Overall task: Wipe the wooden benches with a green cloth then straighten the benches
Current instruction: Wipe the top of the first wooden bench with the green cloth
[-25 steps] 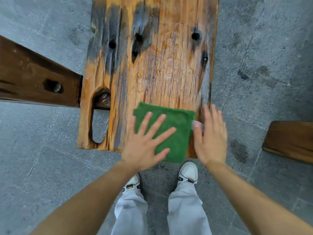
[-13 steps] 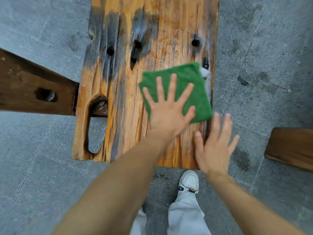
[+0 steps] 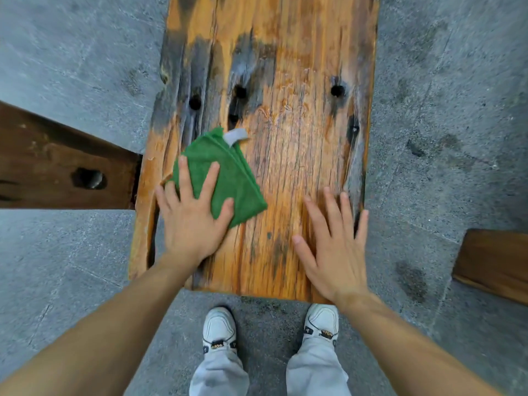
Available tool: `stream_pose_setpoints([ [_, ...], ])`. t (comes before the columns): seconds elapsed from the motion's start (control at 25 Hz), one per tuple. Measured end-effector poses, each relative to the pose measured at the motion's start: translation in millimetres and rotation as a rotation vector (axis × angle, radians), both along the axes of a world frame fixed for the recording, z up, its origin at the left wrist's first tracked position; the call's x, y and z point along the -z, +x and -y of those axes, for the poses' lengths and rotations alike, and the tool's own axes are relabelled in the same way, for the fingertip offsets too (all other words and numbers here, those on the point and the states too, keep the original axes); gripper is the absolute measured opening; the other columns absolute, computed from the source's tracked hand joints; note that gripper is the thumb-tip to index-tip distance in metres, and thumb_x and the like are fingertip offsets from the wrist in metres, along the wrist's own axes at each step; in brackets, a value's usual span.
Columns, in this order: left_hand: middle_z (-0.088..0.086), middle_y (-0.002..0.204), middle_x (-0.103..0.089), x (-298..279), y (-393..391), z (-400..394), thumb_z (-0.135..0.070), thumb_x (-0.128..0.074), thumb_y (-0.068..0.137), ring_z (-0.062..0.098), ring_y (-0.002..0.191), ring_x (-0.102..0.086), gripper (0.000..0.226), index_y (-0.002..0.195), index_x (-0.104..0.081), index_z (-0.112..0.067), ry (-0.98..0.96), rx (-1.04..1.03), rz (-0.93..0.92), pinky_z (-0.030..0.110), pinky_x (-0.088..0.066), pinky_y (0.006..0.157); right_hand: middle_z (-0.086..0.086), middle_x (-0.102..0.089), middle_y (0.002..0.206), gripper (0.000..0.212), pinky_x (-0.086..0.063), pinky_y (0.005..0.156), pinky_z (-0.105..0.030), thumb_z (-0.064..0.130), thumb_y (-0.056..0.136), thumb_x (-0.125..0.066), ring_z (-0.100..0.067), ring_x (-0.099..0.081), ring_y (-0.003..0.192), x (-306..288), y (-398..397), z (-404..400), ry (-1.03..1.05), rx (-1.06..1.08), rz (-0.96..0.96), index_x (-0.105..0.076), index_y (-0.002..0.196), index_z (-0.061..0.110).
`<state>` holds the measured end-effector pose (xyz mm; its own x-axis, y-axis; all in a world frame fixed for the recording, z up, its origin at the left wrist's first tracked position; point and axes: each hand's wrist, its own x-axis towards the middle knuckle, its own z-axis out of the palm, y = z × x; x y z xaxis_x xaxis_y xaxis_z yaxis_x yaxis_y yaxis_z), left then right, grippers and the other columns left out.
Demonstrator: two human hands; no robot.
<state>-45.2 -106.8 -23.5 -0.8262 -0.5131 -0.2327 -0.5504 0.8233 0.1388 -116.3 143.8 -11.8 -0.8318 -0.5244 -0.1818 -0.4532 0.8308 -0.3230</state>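
Observation:
A worn orange-brown wooden bench (image 3: 300, 155) with dark stains and several holes runs away from me. A folded green cloth (image 3: 234, 178) with a grey tag lies on its left half. My left hand (image 3: 194, 221) presses flat on the cloth's near left part, fingers spread. My right hand (image 3: 334, 247) rests flat on the bare wood near the bench's right edge, fingers straight. My two white shoes (image 3: 220, 330) stand just before the bench's near end.
A darker brown bench (image 3: 57, 167) meets the orange bench from the left. Another brown bench end (image 3: 494, 264) lies on the right. Grey stone paving (image 3: 445, 81) surrounds everything.
My left hand has swept the cloth from the right side of the bench down and across to the left side. My right hand moved slightly further onto the wood.

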Motion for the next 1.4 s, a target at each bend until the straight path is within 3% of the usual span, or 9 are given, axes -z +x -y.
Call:
stream_pose_setpoints([
  [0.28, 0.012, 0.167, 0.02, -1, -126, -83, -0.064, -0.01, 0.099, 0.044, 0.151, 0.018, 0.068, 0.158, 0.011, -0.039, -0.049, 0.136, 0.042, 0.069, 0.013, 0.115, -0.001, -0.008, 0.167, 0.066, -0.006, 0.119, -0.063, 0.054, 0.098, -0.027, -0.023, 0.0, 0.154, 1, -4, -45, 0.04, 0.228, 0.009, -0.015, 0.157, 0.028],
  [0.4, 0.006, 0.169, 0.009, -5, -139, -129, -0.064, -0.02, 0.098, 0.043, 0.153, 0.011, 0.066, 0.159, -0.004, -0.043, -0.029, 0.508, 0.005, 0.071, 0.01, 0.115, -0.004, -0.011, 0.166, 0.065, -0.008, 0.119, -0.064, 0.053, 0.099, -0.026, -0.024, -0.004, 0.154, -3, -7, -52, 0.001, 0.251, -0.027, -0.015, 0.157, 0.024],
  [0.56, 0.002, 0.17, -0.004, -4, -49, -96, -0.065, -0.033, 0.097, 0.04, 0.154, -0.001, 0.066, 0.158, -0.017, -0.045, -0.025, 0.89, -0.007, 0.069, 0.0, 0.118, -0.006, -0.008, 0.167, 0.066, -0.005, 0.119, -0.064, 0.055, 0.099, -0.025, -0.027, -0.002, 0.154, -16, -10, -48, -0.013, 0.2, -0.038, -0.015, 0.157, 0.025],
  [0.72, 0.004, 0.169, -0.011, 0, -32, -11, -0.065, -0.03, 0.095, 0.039, 0.154, -0.009, 0.068, 0.158, -0.019, -0.043, -0.12, 0.589, -0.022, 0.065, -0.001, 0.12, -0.002, -0.003, 0.167, 0.065, -0.003, 0.119, -0.064, 0.055, 0.098, -0.028, -0.026, 0.005, 0.154, -22, -13, -33, 0.021, 0.149, 0.006, -0.011, 0.157, 0.034],
  [0.88, 0.002, 0.169, 0.011, 2, -129, -35, -0.069, -0.012, 0.096, 0.038, 0.154, 0.01, 0.068, 0.158, 0.001, -0.045, -0.086, 0.158, 0.008, 0.068, 0.009, 0.117, -0.001, -0.003, 0.168, 0.066, 0.0, 0.12, -0.062, 0.054, 0.097, -0.03, -0.026, 0.005, 0.154, -21, -20, -34, 0.023, 0.147, 0.016, -0.01, 0.157, 0.036],
  [1.04, -0.001, 0.168, 0.011, -1, -173, -103, -0.067, -0.016, 0.096, 0.039, 0.154, 0.01, 0.066, 0.158, -0.003, -0.047, -0.068, 0.431, 0.007, 0.07, 0.008, 0.115, -0.002, -0.005, 0.167, 0.064, -0.007, 0.119, -0.064, 0.052, 0.097, -0.029, -0.027, -0.001, 0.154, -8, -24, -31, 0.023, 0.249, 0.014, -0.015, 0.156, 0.032],
  [1.2, -0.001, 0.17, -0.004, -3, -85, -99, -0.063, -0.029, 0.098, 0.036, 0.155, 0.0, 0.064, 0.158, -0.014, -0.045, -0.03, 0.8, -0.03, 0.066, 0.003, 0.119, -0.004, -0.005, 0.167, 0.066, -0.006, 0.12, -0.063, 0.051, 0.098, -0.027, -0.025, 0.0, 0.154, -4, -26, -15, -0.009, 0.284, 0.032, -0.011, 0.157, 0.027],
  [1.28, 0.0, 0.169, -0.01, -1, -45, -46, -0.062, -0.037, 0.096, 0.035, 0.155, -0.007, 0.067, 0.158, -0.019, -0.043, -0.042, 0.79, -0.09, 0.064, -0.002, 0.121, -0.004, -0.006, 0.167, 0.066, -0.006, 0.12, -0.062, 0.049, 0.098, -0.029, -0.024, -0.001, 0.154, -3, -26, 5, -0.008, 0.19, 0.013, -0.013, 0.157, 0.025],
  [1.4, 0.002, 0.169, -0.016, 6, -33, 56, -0.061, -0.034, 0.096, 0.034, 0.154, -0.015, 0.067, 0.157, -0.02, -0.042, -0.124, 0.527, -0.076, 0.062, -0.009, 0.121, -0.003, -0.008, 0.167, 0.066, -0.005, 0.12, -0.061, 0.05, 0.097, -0.031, -0.026, -0.002, 0.154, 5, -39, 36, 0.034, 0.029, -0.006, -0.017, 0.158, 0.028],
])
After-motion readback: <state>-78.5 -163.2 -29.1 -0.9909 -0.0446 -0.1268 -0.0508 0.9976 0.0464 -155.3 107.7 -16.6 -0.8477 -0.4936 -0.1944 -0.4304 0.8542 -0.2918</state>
